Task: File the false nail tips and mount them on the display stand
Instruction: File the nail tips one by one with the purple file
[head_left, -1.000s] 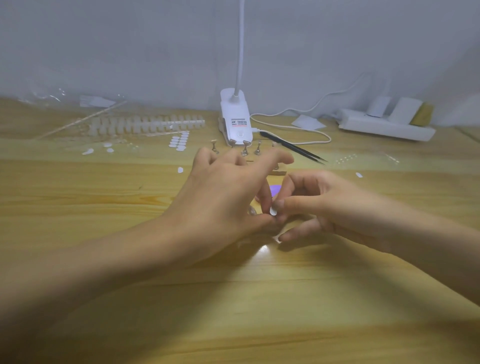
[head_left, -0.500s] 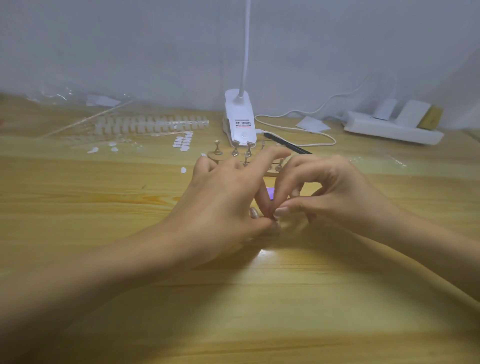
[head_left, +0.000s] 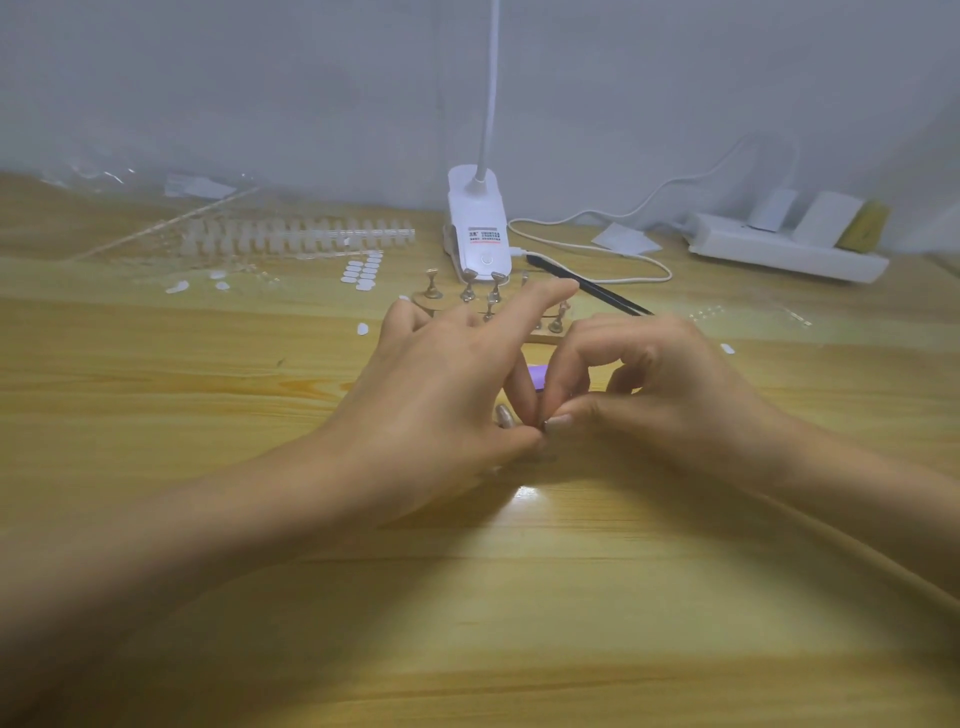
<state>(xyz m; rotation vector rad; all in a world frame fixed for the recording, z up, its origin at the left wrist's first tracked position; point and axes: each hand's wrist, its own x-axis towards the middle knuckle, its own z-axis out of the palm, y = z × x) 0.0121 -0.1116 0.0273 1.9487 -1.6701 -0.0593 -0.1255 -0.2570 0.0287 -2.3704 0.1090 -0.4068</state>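
Wooden table (head_left: 519, 597), left hand (head_left: 441, 395) meeting right hand (head_left: 670, 384), display stand (head_left: 548, 339) just behind.

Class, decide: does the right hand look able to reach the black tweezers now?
Probably yes: the black tweezers lie uncovered just beyond the right hand, nothing between, though its fingers are busy.
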